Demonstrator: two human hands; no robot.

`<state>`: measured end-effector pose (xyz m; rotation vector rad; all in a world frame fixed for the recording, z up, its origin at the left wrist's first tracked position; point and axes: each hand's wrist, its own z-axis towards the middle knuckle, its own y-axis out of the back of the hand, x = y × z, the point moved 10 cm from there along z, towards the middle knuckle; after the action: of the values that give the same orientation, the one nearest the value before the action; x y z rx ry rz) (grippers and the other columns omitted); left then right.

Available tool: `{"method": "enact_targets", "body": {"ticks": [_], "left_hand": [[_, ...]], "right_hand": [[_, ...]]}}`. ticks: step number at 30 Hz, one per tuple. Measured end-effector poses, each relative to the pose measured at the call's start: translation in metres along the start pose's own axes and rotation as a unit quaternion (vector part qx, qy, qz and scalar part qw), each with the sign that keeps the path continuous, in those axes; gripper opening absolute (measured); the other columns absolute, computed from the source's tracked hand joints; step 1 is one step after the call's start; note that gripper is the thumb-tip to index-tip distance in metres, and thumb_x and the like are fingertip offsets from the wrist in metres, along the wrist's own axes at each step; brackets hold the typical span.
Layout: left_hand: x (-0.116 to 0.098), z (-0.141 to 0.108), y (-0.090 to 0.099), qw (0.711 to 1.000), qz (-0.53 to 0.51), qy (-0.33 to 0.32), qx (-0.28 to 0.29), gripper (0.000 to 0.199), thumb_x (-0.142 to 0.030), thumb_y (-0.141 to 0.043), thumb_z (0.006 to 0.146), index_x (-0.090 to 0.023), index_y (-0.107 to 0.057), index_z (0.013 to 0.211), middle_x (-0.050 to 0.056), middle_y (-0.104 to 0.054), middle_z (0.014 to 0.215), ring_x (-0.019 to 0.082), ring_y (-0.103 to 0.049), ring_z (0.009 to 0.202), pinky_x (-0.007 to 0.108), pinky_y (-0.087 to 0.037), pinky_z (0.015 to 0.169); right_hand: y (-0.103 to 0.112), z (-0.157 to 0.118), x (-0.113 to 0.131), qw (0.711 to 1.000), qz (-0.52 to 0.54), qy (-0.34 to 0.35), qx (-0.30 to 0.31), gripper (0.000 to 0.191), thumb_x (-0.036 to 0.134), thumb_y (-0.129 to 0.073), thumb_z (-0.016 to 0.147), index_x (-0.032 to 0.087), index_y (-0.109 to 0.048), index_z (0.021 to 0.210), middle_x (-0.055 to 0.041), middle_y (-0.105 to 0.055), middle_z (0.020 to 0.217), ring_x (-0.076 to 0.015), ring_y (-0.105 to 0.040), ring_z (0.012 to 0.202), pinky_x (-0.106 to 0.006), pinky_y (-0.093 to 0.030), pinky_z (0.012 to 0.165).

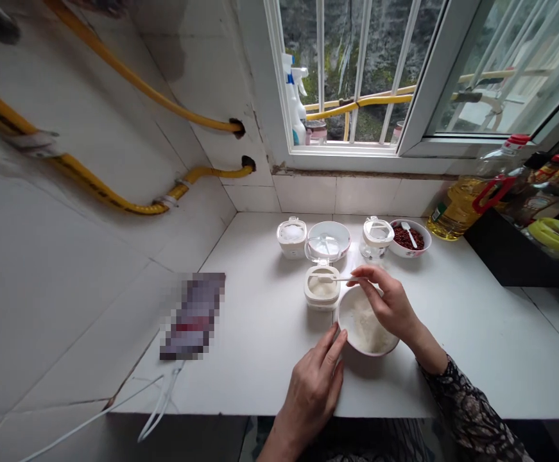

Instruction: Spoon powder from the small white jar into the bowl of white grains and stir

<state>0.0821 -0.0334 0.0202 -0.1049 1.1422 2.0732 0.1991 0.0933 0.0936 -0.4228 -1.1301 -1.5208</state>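
Observation:
My right hand (389, 305) pinches the handle of a small white spoon (344, 278). The spoon lies level across the mouth of a small white-rimmed jar (323, 300), whose clear lid is flipped up and which holds a pale powder or grains. Just below that hand sits a white bowl (349, 337) with a pale, off-white powdery heap (369, 326) inside. My left hand (312, 378) rests at the bowl's lower left, its fingers stretched out and the tips touching the rim. The spoon's far end is partly inside the jar's opening.
Behind stand a jar of white grains (292, 236), a clear-looking bowl (339, 239), a glass jar (376, 239) and a bowl of dark red bits (411, 240) with a spoon. An oil bottle (459, 199) and black box (510, 247) stand right. A cable (156, 410) hangs left.

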Motion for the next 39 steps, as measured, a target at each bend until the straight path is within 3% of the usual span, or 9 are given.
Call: {"method": "enact_targets", "body": {"ticks": [3, 6, 9, 14, 18, 21, 26, 32, 39], "left_hand": [[0.0, 0.0, 0.0, 1.0, 0.001, 0.001, 0.002, 0.053, -0.008, -0.044, 0.098, -0.014, -0.039, 0.151, 0.019, -0.061, 0.138, 0.025, -0.067, 0.12, 0.034, -0.058, 0.097], [-0.001, 0.0, 0.0, 1.0, 0.001, 0.0, 0.005, 0.052, -0.008, -0.045, 0.098, -0.013, -0.04, 0.15, 0.02, -0.061, 0.139, 0.025, -0.066, 0.122, 0.035, -0.058, 0.098], [0.0, 0.0, 0.0, 1.0, -0.002, 0.001, 0.006, 0.053, -0.007, -0.045, 0.098, -0.013, -0.04, 0.15, 0.02, -0.059, 0.14, 0.025, -0.064, 0.124, 0.034, -0.057, 0.099], [0.0, -0.001, 0.0, 1.0, -0.005, 0.003, 0.004, 0.057, -0.007, -0.045, 0.097, -0.015, -0.037, 0.153, 0.019, -0.059, 0.141, 0.024, -0.064, 0.124, 0.033, -0.057, 0.099], [0.0, 0.0, 0.001, 1.0, 0.003, 0.002, 0.006, 0.057, -0.008, -0.044, 0.098, -0.016, -0.035, 0.154, 0.018, -0.06, 0.14, 0.025, -0.067, 0.12, 0.034, -0.058, 0.098], [0.0, -0.001, 0.001, 1.0, 0.007, 0.002, 0.006, 0.055, -0.009, -0.044, 0.099, -0.016, -0.036, 0.153, 0.018, -0.062, 0.138, 0.025, -0.067, 0.119, 0.035, -0.058, 0.098], [0.001, -0.001, 0.0, 1.0, 0.003, 0.006, 0.006, 0.054, -0.009, -0.045, 0.099, -0.016, -0.037, 0.153, 0.018, -0.061, 0.138, 0.023, -0.064, 0.124, 0.033, -0.057, 0.099], [0.0, 0.0, 0.001, 1.0, -0.005, 0.006, 0.008, 0.053, -0.009, -0.046, 0.099, -0.015, -0.04, 0.151, 0.017, -0.062, 0.138, 0.023, -0.063, 0.126, 0.031, -0.056, 0.1], [0.001, -0.001, 0.0, 1.0, -0.002, 0.005, 0.013, 0.053, -0.009, -0.045, 0.099, -0.016, -0.039, 0.151, 0.017, -0.062, 0.137, 0.023, -0.064, 0.125, 0.031, -0.057, 0.099]], "right_hand": [[-0.011, -0.003, 0.019, 0.983, -0.128, 0.126, 0.027, 0.016, 0.015, -0.049, 0.098, 0.023, -0.063, 0.098, -0.0056, -0.073, 0.085, -0.0221, -0.066, 0.081, -0.04, -0.049, 0.083], [-0.01, -0.006, 0.026, 0.974, -0.146, 0.169, 0.02, 0.019, 0.011, -0.047, 0.098, 0.023, -0.061, 0.099, -0.0053, -0.074, 0.086, -0.0213, -0.065, 0.08, -0.039, -0.049, 0.082], [-0.001, -0.007, 0.024, 0.986, -0.103, 0.132, 0.001, 0.016, 0.013, -0.049, 0.098, 0.024, -0.061, 0.101, -0.0049, -0.075, 0.087, -0.0219, -0.067, 0.084, -0.038, -0.051, 0.082], [0.016, -0.009, -0.004, 0.998, 0.046, -0.022, -0.021, 0.006, 0.024, -0.056, 0.098, 0.022, -0.062, 0.098, -0.0027, -0.074, 0.082, -0.0198, -0.072, 0.079, -0.034, -0.054, 0.077], [0.038, -0.01, -0.018, 0.995, 0.062, -0.059, -0.042, 0.009, 0.029, -0.063, 0.093, 0.021, -0.067, 0.094, -0.002, -0.073, 0.077, -0.0192, -0.071, 0.073, -0.034, -0.055, 0.075], [0.046, -0.008, -0.017, 0.999, 0.015, -0.041, -0.022, 0.01, 0.027, -0.064, 0.092, 0.021, -0.071, 0.091, -0.0024, -0.072, 0.077, -0.0184, -0.069, 0.07, -0.034, -0.055, 0.072], [0.032, -0.01, -0.001, 0.99, -0.113, 0.051, 0.065, 0.021, 0.013, -0.052, 0.095, 0.02, -0.072, 0.095, -0.0054, -0.073, 0.079, -0.0207, -0.066, 0.078, -0.036, -0.055, 0.072], [0.029, -0.014, 0.018, 0.964, -0.217, 0.143, 0.056, 0.024, 0.008, -0.049, 0.096, 0.02, -0.067, 0.109, -0.007, -0.076, 0.085, -0.0219, -0.066, 0.077, -0.04, -0.054, 0.075], [0.022, -0.015, 0.023, 0.961, -0.226, 0.146, 0.064, 0.019, 0.014, -0.049, 0.1, 0.019, -0.067, 0.098, -0.009, -0.074, 0.09, -0.0211, -0.066, 0.083, -0.037, -0.054, 0.076]]}}
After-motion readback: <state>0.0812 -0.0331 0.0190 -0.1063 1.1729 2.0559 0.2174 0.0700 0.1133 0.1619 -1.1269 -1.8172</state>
